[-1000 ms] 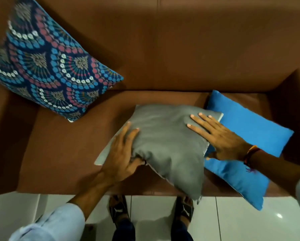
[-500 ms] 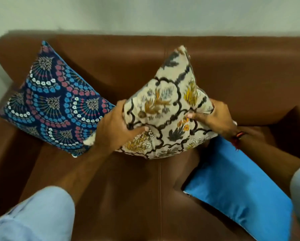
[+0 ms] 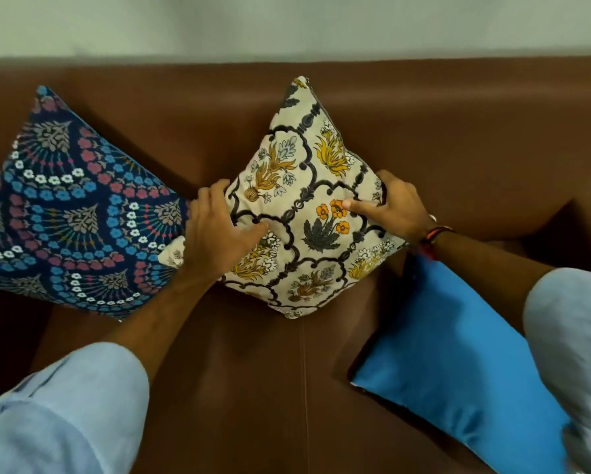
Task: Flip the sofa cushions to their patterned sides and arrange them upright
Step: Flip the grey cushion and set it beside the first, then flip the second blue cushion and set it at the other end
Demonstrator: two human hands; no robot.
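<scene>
Both hands grip the cream floral cushion point(image 3: 307, 200), stood on its corner against the sofa point(image 3: 458, 138) back: left hand point(image 3: 219, 230) and right hand point(image 3: 395, 206) pinch opposite corners. The navy patterned cushion point(image 3: 68, 213) touches its left side; the plain blue cushion point(image 3: 458, 364) lies flat right. Bare seat in front.

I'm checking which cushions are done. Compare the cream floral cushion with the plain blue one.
The cream floral cushion shows a patterned face; the plain blue cushion shows only solid colour.
The floral one stands on a corner against the sofa back; the blue one lies flat on the seat.
The floral one is gripped by the left hand and right hand; the blue one is untouched.
Both sit on the brown sofa.
</scene>
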